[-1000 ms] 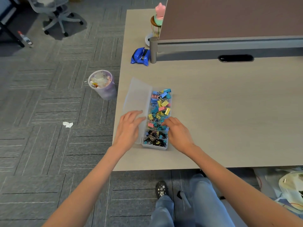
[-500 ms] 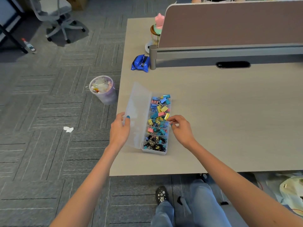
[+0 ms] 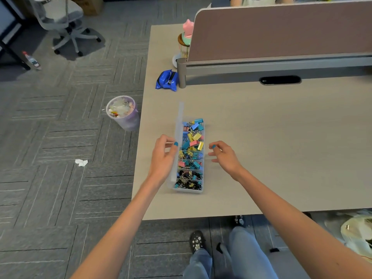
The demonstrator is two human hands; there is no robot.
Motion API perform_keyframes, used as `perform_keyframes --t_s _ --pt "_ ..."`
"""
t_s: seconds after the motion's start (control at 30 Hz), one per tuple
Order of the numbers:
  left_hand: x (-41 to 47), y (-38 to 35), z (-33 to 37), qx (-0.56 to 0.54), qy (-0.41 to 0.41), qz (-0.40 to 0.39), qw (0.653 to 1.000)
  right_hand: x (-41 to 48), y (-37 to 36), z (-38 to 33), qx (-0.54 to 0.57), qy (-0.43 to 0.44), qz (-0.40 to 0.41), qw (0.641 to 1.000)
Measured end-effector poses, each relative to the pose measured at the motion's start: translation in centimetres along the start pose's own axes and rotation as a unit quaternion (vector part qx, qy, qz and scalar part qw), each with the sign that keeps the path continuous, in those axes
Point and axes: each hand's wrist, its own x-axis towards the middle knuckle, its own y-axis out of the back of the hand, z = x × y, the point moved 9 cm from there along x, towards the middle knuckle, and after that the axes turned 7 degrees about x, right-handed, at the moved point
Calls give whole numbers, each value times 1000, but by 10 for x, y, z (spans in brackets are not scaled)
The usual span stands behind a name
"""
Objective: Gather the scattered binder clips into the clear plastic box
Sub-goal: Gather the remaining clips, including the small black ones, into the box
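Your long translucent plastic box (image 3: pixel 188 189) looks frosted and smooth, its lid (image 3: pixel 178 128) the same. Inside it, the small coloured metal binder clips (image 3: pixel 194 136) shine slightly. Under it, the beige wood-grain desk (image 3: pixel 271 137) is matt; beyond it, the crumpled blue pouch (image 3: pixel 166 81) is glossy.

The left hand (image 3: pixel 164 156) has swung the lid (image 3: pixel 178 137) upright, while the right hand (image 3: pixel 224 156) has drawn off the box (image 3: pixel 189 189).

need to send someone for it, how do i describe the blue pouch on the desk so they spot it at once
On the desk, find the brown divider. At its left end stands a grey post, and the pouch lies on the desk left of it. It is the only shiny blue, crumpled thing, far from the clear box.
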Motion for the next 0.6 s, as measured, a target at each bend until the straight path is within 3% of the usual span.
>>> perform_keyframes --t_s 0.1,0.33,0.4,0.5,0.6 --pt "2 -26 4 -1 -25 -40 999 10 6 -3 21 -6 2 1000" --pt "8 -57 4 85 -18 -39 995 45 17 -12 33 -8 -10 999" --pt "12 -64 -2 149 40 -46 987 56 17 -13 25 -10 -25 999" --pt "14 -75 -28 175 203 -80 960 70 14 -18 -40 16 -50 998" --pt "13 -88 -49 167 259 -100 946 80 6 -25 -121 64 -93 986"
